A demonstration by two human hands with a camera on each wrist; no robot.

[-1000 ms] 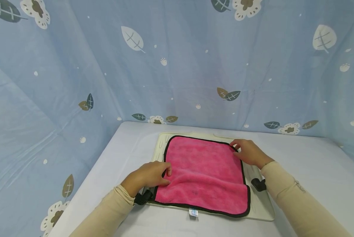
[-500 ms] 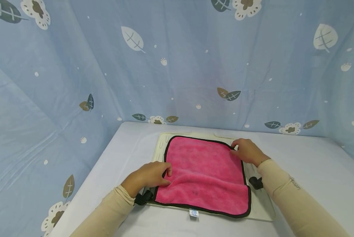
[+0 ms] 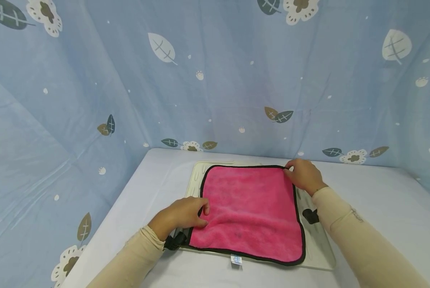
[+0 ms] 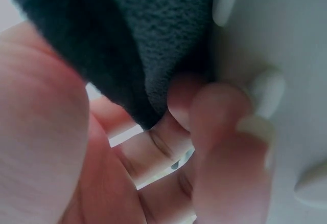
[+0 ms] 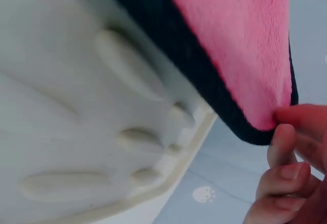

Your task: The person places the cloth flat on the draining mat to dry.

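A pink towel (image 3: 251, 192) with black edging lies over a cream tray with raised ridges (image 3: 319, 254), a wrinkle crossing its nearer half. My right hand (image 3: 305, 176) pinches the far right corner between thumb and fingers; the right wrist view shows that towel corner (image 5: 255, 96) lifted off the tray. At the towel's left edge, my left hand (image 3: 182, 214) holds the edging. Up close in the left wrist view, the fingers (image 4: 219, 132) curl about the towel's dark grey underside (image 4: 168, 24), beside the tray's ridges. A small white tag (image 3: 236, 260) sticks out from the near edge.
The tray rests on a white-covered table (image 3: 373, 208). Blue patterned curtains (image 3: 229, 92) rise behind it and on the left. Black straps (image 3: 175, 241) show near both wrists.
My right hand has moved slightly away from me, raising the far right corner and pulling the towel's right side straighter. The left hand stays in place.
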